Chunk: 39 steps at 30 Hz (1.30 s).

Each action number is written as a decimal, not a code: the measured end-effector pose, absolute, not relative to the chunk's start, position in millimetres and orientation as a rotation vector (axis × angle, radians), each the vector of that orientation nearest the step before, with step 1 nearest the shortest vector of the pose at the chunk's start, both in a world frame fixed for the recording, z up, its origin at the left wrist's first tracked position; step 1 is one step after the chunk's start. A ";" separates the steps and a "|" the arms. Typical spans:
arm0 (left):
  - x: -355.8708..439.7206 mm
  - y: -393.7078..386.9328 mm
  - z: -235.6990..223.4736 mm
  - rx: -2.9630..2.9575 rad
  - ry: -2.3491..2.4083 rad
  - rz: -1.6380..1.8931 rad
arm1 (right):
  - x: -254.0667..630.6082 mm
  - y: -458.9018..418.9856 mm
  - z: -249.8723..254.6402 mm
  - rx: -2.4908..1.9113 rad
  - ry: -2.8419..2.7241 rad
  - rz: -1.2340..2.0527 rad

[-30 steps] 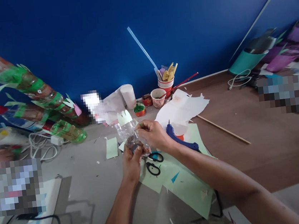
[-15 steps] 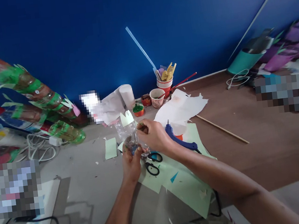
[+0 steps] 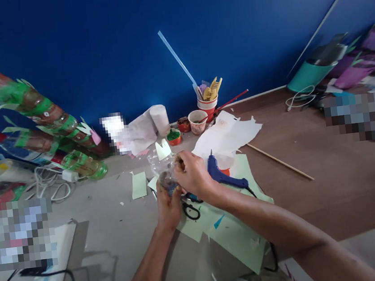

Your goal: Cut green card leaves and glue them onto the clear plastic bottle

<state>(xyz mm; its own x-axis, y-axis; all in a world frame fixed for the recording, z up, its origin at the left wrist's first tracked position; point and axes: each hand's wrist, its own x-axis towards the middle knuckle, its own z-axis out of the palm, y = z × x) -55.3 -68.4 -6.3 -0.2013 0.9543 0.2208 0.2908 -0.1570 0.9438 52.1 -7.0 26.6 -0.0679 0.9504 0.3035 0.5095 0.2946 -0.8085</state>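
My left hand is wrapped round the near end of a clear plastic bottle. At the bottle's far end stands a pale, notched paper cutout. My right hand is closed in a pinch against the bottle's right side; whatever sits between its fingertips is hidden. Under and beside the hands lie black-handled scissors, partly covered by the left hand. A blue glue gun rests to the right, near the right wrist, on pale green paper.
A small pot of green paint, a paper cup and a red-and-white cup of tools stand by the blue wall. Torn white paper and a wooden stick lie right. Painted bottles lean at left.
Both hands have shifted slightly with the bottle, which now tilts a little more to the right. The right fingers have curled closer together. The left hand covers less of the bottle's middle.
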 end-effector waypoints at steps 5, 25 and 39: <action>-59.4 -68.1 -2.2 1.424 1.527 1.362 | 56.2 -9.4 41.3 -1.203 -1.692 0.800; -56.5 -67.5 -1.5 1.500 1.543 1.408 | 56.3 -4.9 45.3 -1.350 -1.677 0.930; -58.2 -63.3 -11.7 1.415 1.564 1.392 | 53.7 -2.2 34.9 -1.358 -1.621 0.988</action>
<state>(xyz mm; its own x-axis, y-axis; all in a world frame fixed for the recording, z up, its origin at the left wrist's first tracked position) -58.2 -63.3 -11.7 -0.2476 0.9472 0.2037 0.3123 -0.1210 0.9422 53.7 -2.2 34.9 -0.1186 0.9893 0.0853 0.3773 0.1243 -0.9177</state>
